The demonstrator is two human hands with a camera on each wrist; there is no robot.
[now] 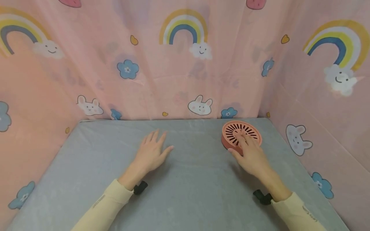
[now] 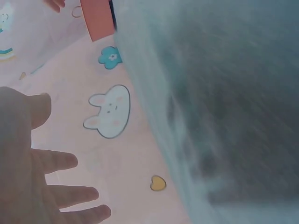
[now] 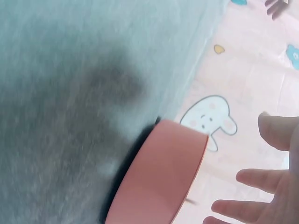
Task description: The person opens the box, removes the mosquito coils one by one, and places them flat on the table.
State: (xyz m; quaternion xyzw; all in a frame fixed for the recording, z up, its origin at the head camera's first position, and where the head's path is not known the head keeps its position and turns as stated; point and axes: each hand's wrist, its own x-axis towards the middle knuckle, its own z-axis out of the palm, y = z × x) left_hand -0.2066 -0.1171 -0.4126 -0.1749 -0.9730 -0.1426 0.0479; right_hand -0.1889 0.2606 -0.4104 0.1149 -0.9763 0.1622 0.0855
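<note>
A round coral-pink mosquito coil box with a lid of radial slots stands at the far right of the table. My right hand is over its near side, fingers spread and overlapping the lid in the head view. In the right wrist view, a gap shows between the straight fingers and the upper edge of the box. Left of centre, my left hand hovers above the cloth with fingers extended, holding nothing. The left wrist view shows its thumb and fingers apart, with the box's side in the distance.
A grey cloth covers the table. Pink curtains printed with rainbows, rabbits and flowers enclose its back and both sides. The box stands near the back right corner. Small dark devices are worn at both wrists.
</note>
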